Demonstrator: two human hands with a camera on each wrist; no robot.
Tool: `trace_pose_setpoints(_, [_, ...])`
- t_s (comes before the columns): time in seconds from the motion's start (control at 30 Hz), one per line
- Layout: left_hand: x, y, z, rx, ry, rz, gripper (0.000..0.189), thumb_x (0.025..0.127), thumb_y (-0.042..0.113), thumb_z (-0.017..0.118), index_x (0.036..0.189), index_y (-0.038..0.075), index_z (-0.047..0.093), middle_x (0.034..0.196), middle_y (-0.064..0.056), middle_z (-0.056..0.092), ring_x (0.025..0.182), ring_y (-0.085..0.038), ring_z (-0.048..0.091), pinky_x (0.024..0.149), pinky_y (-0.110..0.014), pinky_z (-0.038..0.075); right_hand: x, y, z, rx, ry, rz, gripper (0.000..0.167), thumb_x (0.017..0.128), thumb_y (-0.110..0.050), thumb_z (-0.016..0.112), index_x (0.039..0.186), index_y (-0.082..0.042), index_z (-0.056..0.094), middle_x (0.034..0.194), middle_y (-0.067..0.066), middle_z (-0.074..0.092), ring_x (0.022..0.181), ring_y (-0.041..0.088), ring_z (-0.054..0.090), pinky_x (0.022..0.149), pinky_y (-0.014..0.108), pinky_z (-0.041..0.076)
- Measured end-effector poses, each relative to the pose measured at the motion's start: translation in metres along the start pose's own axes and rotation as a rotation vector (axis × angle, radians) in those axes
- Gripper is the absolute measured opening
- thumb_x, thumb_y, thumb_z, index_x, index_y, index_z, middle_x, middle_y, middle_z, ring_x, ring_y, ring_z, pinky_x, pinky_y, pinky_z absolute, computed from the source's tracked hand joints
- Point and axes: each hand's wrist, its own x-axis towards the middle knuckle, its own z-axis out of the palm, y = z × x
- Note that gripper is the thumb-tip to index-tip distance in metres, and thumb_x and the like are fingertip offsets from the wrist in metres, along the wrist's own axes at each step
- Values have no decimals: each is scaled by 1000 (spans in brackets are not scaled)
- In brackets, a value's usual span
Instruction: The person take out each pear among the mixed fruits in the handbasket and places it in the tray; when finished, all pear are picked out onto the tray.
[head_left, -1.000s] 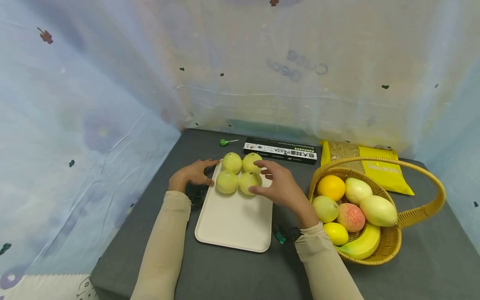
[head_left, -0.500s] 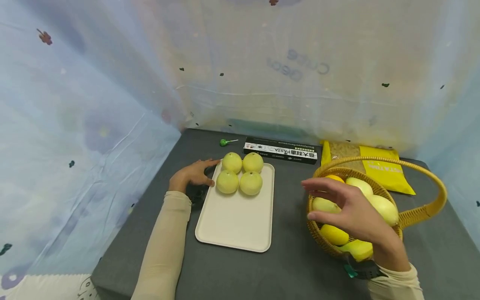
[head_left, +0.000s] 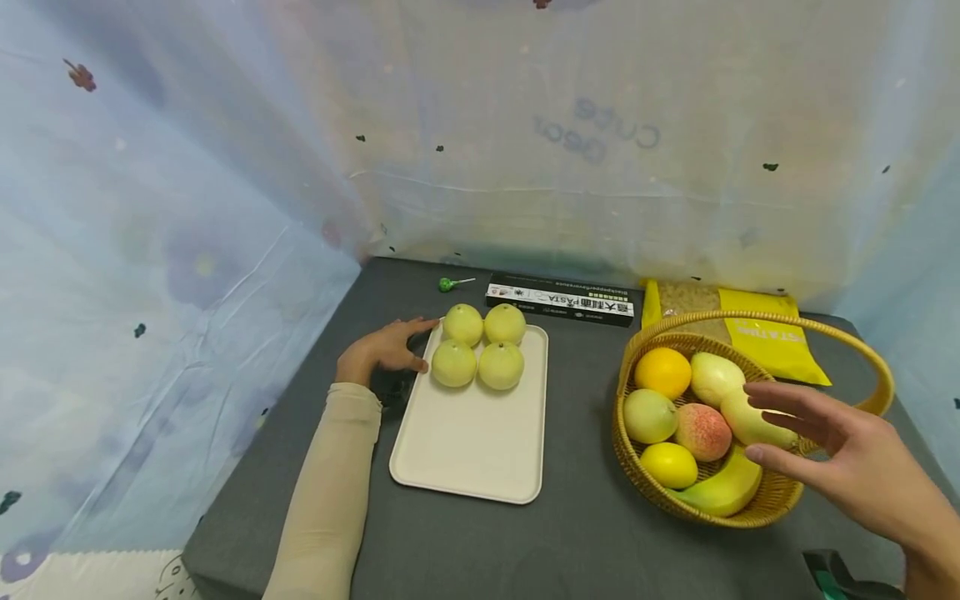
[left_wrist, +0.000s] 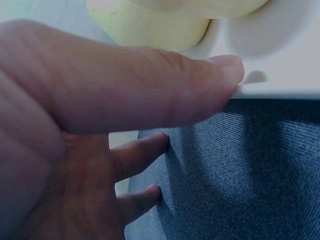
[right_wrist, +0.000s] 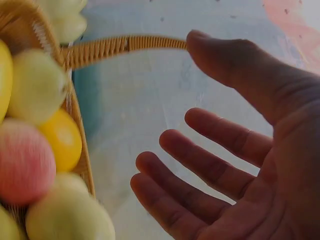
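My left hand (head_left: 382,348) rests at the left edge of a cream tray (head_left: 472,442). In the left wrist view its thumb (left_wrist: 150,90) touches the tray's rim, and other fingertips stand on the dark cloth. Several pale green round fruits (head_left: 453,363) sit in two rows at the tray's far end. Over the right side of a wicker basket (head_left: 626,442) hovers my right hand (head_left: 847,458), fingers spread and holding nothing. The basket contains an orange (head_left: 663,372), a peach (head_left: 702,432), a lemon (head_left: 668,465), a banana (head_left: 726,487) and several pale fruits (head_left: 650,416).
Along the back lie a green lollipop (head_left: 447,284), a black pasta box (head_left: 560,300) and a yellow pasta bag (head_left: 772,337). The basket's tall handle (head_left: 750,317) arches up near my right hand. Patterned curtains (head_left: 600,192) enclose the grey-covered table (head_left: 585,533).
My right hand has left the near-right fruit on the tray and swung right, past the basket's middle to its right side. My left hand has stayed at the tray's edge.
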Motion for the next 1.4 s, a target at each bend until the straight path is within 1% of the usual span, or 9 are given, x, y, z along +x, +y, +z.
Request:
trace_pose_setpoints(0.1, [0, -1, -1, -1, 1, -2, 93, 99, 24, 80, 176, 25, 28, 184, -18, 12, 168, -55, 2, 130, -79, 14, -3, 4, -4, -96, -3, 68, 69, 89, -18, 93, 152, -12, 63, 146, -4, 65, 114, -23, 56, 84, -2, 46])
trace_pose_setpoints(0.17, [-1, -1, -1, -4, 1, -4, 93, 99, 24, 80, 176, 25, 28, 184, -18, 12, 168, -55, 2, 130, -79, 14, -3, 5, -5, -155, -14, 103, 72, 89, -23, 94, 152, -9, 62, 146, 15, 65, 117, -1, 69, 80, 4, 51])
trace_pose_setpoints(0.3, [-1, -1, -1, -3, 4, -1, 94, 99, 24, 81, 176, 24, 29, 184, -19, 12, 168, -56, 3, 130, -79, 14, 1, 5, -6, -263, -33, 106, 78, 86, -31, 96, 150, -2, 62, 144, 33, 63, 113, 58, 68, 82, 45, 65])
trace_pose_setpoints(0.4, [-1, -1, -1, -2, 5, 1, 93, 99, 24, 81, 176, 24, 29, 184, -19, 13, 167, -56, 3, 130, -79, 14, 7, 7, -5, -336, -38, 77, 79, 84, -35, 98, 146, 0, 65, 139, 35, 65, 108, 61, 69, 80, 70, 59])
trace_pose_setpoints(0.7, [0, -1, -1, -8, 2, 12, 93, 99, 25, 82, 176, 25, 29, 184, -20, 13, 168, -56, 1, 130, -79, 14, 26, 19, 5, -467, -133, 49, 67, 83, -30, 97, 135, 3, 69, 137, 37, 65, 118, 61, 62, 87, 74, 53])
trace_pose_setpoints(0.83, [0, -1, -1, -13, 1, 14, 94, 99, 24, 82, 176, 24, 29, 184, -20, 12, 168, -56, 0, 130, -80, 14, 30, 23, 9, -451, -215, 71, 58, 87, -22, 93, 133, 4, 69, 143, 36, 60, 123, 63, 56, 91, 76, 51])
trace_pose_setpoints(0.97, [0, -1, 0, -13, 2, 9, 93, 99, 25, 82, 176, 24, 29, 184, -19, 12, 168, -56, 0, 129, -80, 14, 33, 26, 14, -423, -258, 64, 65, 84, -12, 92, 140, 5, 63, 149, 37, 54, 129, 64, 49, 95, 77, 50])
trace_pose_setpoints(1.23, [-1, -1, -1, -1, 0, 5, 94, 99, 24, 82, 176, 23, 29, 184, -19, 13, 167, -56, 2, 130, -80, 14, 37, 27, 17, -467, -248, 32, 75, 76, 5, 88, 145, 11, 57, 141, 41, 54, 121, 67, 55, 87, 74, 55])
trace_pose_setpoints(1.4, [-1, 0, -1, -11, 0, 6, 93, 99, 25, 81, 176, 23, 29, 184, -19, 12, 168, -56, 1, 130, -79, 14, 40, 23, 13, -502, -233, 62, 76, 82, -10, 91, 145, 14, 56, 140, 46, 54, 116, 71, 54, 88, 81, 48])
